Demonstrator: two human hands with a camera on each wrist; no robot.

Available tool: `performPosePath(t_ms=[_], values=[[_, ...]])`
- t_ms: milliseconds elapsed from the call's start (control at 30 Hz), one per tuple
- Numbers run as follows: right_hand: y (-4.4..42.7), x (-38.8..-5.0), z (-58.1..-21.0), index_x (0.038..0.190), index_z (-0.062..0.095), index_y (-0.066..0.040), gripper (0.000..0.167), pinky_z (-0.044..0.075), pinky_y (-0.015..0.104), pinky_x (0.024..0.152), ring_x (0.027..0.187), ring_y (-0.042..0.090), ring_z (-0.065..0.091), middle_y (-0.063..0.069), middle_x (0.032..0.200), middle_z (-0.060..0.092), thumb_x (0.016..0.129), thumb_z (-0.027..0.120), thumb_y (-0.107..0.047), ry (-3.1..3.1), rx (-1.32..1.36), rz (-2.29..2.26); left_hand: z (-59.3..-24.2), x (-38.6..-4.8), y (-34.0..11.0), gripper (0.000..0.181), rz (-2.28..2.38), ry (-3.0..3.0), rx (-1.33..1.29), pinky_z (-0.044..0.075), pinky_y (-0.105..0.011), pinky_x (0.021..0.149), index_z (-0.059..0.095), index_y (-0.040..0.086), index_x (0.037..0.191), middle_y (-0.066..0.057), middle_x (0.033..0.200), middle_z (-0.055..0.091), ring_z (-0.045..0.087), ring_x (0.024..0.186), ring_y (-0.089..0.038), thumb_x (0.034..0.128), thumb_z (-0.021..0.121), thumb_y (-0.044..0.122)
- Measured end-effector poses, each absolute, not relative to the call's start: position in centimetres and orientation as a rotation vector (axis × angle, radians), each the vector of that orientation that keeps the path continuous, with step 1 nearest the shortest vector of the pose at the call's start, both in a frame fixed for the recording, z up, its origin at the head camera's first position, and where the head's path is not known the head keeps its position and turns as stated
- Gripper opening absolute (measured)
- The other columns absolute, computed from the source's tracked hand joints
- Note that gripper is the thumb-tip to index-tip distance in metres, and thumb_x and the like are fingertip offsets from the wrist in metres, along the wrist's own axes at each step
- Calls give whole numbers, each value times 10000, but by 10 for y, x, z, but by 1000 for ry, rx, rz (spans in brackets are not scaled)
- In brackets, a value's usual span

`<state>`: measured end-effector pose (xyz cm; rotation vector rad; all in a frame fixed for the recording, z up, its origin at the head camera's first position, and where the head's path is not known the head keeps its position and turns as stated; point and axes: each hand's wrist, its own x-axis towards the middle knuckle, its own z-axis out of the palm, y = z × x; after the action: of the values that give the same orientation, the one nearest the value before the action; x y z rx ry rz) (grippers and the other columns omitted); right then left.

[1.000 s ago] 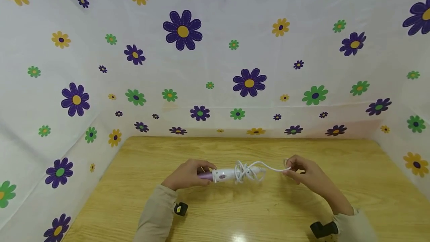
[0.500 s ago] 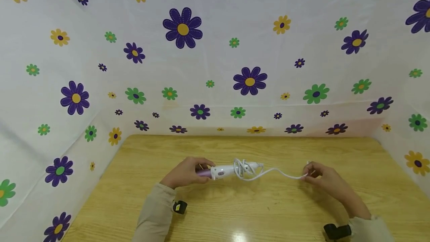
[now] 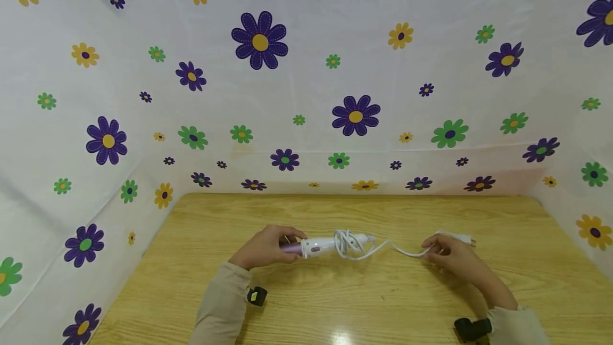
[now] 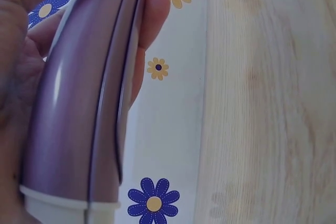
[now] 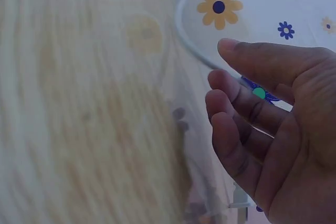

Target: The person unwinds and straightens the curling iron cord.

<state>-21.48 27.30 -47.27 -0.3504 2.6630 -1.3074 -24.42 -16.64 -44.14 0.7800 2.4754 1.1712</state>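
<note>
My left hand (image 3: 263, 248) grips the purple end of a hair styling iron (image 3: 322, 247), curling round it from the left. In the left wrist view the smooth purple body (image 4: 79, 93) lies against the palm. The iron's white handle points right, with white cord (image 3: 351, 245) looped in a tangle around it. A single run of cord leads to my right hand (image 3: 455, 257), where thumb and forefinger pinch it. Just behind that hand a white plug (image 3: 463, 238) shows its metal prongs. The right wrist view has the cord (image 5: 186, 35) passing between the fingertips.
Beneath everything is a wood-grain tabletop (image 3: 335, 292). White cloth walls (image 3: 306, 89) printed with flowers enclose it at the back and both sides. Black wrist cameras (image 3: 257, 296) sit at the sleeves.
My right hand has drawn the cord out to the right, then eased slightly back left, leaving it slack. The plug has come into view behind it. My left hand stays almost still.
</note>
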Motion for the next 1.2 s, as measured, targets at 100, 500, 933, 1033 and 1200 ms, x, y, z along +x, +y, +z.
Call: performPosePath(t_ms=[100,500,933,1033,1200], values=[[273,-214,-470,1162,557,75,300,482,257,529,607,79,537,101,821,631,933,603,-113,2612,-347,-1374,-442,-244,-167,409,1167,2478,773,517,-286,738,663,113,1202,-53,965,675,609,838,-147,800,738,117],[252,-214,-456,1264,484,84,404,510,294,581,659,145,613,115,890,642,951,591,-148,2442,-431,-1504,-440,-244,-168,417,1144,2505,787,518,-283,736,661,124,1207,-39,957,679,609,833,-133,797,740,134],[220,-215,-457,1307,480,85,462,533,281,615,711,145,621,193,939,633,934,619,-149,2378,-537,-1481,-437,-244,-166,420,1127,2513,791,518,-285,747,663,125,1201,-34,956,677,607,838,-130,789,744,131],[216,-216,-460,1256,535,60,416,536,276,623,715,136,613,150,919,639,926,633,-173,2432,-520,-1442,-438,-244,-166,418,1132,2503,783,517,-289,750,664,127,1200,-37,957,675,606,839,-134,789,744,130],[211,-214,-463,1110,624,-1,290,480,242,565,655,76,566,68,843,670,902,664,-199,2614,-546,-1328,-440,-245,-167,414,1144,2492,780,516,-289,743,664,124,1199,-39,963,672,602,847,-136,793,743,136]])
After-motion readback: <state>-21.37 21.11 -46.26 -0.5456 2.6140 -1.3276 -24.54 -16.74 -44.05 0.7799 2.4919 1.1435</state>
